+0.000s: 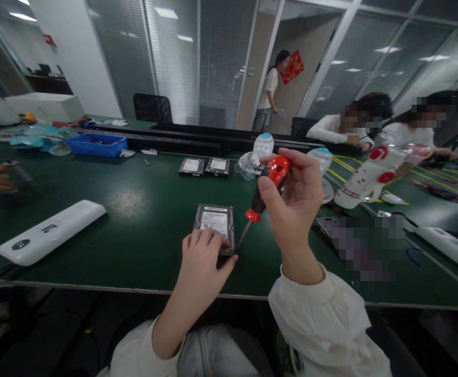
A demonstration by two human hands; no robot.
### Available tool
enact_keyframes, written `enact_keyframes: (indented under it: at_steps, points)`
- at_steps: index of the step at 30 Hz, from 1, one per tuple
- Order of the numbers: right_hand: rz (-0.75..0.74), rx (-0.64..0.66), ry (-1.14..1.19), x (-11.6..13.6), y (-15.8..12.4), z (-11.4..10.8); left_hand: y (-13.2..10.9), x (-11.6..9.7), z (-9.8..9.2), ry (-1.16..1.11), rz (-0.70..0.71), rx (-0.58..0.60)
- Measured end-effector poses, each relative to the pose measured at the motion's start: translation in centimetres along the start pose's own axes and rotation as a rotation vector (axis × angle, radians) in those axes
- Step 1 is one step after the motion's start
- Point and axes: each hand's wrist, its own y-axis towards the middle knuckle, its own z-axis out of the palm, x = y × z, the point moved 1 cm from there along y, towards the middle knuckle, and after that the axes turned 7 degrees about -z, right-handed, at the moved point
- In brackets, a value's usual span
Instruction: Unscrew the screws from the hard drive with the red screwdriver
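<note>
Hard drive (pixel 213 213) lies flat on the table (pixel 134 267) beneath the left hand (pixel 204 252), whose curled fingers hold it; its long axis runs away from that hand. The right hand (pixel 293 196), higher and rightward, grips a screwdriver (pixel 257 204) slanting down-left toward the drive's near right corner.

We noted R hand (pixel 296 201) gripping red/blk screwdriver (pixel 257 201), tip at near R corner of HDD (pixel 215 221); L hand (pixel 204 256) lay on same. We obs. 2 more HDDs (pixel 193 165) beyond, plus blue bin (pixel 97 147) far L on green table (pixel 142 246).
</note>
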Motion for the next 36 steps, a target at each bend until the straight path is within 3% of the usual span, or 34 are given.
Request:
enact_keyframes:
  at_steps: [9,20,28,36]
  points:
    - [-0.005,0.016,0.144,-0.11,-0.04,0.00,0.01,-0.07,-0.16,-0.005,-0.003,0.004]
    - [-0.035,-0.021,-0.144,0.06,0.12,-0.24,0.06,-0.04,-0.13,0.002,-0.002,-0.004]
    - [0.025,-0.014,0.078,-0.08,-0.17,-0.21,-0.04,0.05,-0.07,-0.003,0.007,-0.010]
    - [-0.037,-0.012,-0.138,0.44,0.18,-0.35,0.06,0.02,-0.04,0.000,0.002,-0.001]
